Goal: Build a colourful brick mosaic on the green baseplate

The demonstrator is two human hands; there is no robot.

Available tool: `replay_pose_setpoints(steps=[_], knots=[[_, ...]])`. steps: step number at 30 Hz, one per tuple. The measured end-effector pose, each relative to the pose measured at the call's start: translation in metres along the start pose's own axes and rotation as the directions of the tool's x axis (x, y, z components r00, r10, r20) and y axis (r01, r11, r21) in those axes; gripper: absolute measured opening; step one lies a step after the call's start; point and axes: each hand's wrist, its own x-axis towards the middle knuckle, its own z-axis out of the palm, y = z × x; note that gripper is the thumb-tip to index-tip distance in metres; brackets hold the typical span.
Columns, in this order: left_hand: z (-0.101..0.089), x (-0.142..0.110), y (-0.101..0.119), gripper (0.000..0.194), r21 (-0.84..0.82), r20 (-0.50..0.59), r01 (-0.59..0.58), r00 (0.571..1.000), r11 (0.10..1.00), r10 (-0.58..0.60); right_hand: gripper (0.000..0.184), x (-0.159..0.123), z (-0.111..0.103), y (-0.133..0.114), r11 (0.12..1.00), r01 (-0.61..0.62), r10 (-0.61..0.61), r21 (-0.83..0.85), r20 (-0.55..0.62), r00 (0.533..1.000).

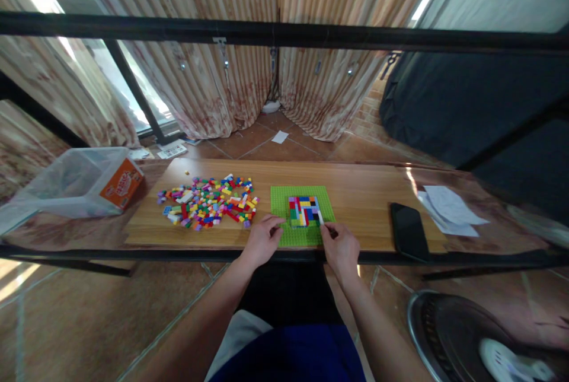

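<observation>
A green studded baseplate (278, 193) lies on the wooden board, bearing a roughly square build of multicoloured toy bricks (304, 211). At the build's right side, the thumb and fingers of my right hand (341, 245) are closed on a slim white brick (320, 216), which touches or nearly touches the build. My left hand (265, 238) rests at the plate's left edge, its fingers loosely bent and thumb apart, with nothing visible in them. Further left spreads a pile of loose, mixed-colour toy bricks (213, 201).
The wooden board (364, 192) lies on a black-framed table. A clear plastic box (84, 183) with an orange label stands at the left. A black phone (408, 231) and white papers (451, 207) lie at the right. A dark bar (284, 35) crosses ahead; a round fan-like object (462, 334) is lower right.
</observation>
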Motion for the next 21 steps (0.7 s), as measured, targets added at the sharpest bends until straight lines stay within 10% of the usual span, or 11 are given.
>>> replay_pose_setpoints(steps=[21], knots=[[0.003, -0.001, -0.004, 0.024, -0.039, 0.001, 0.006, 1.0, 0.999, -0.006, 0.044, 0.012, -0.011, 0.001, 1.0, 0.016, -0.018, 0.013, 0.169, 0.985]])
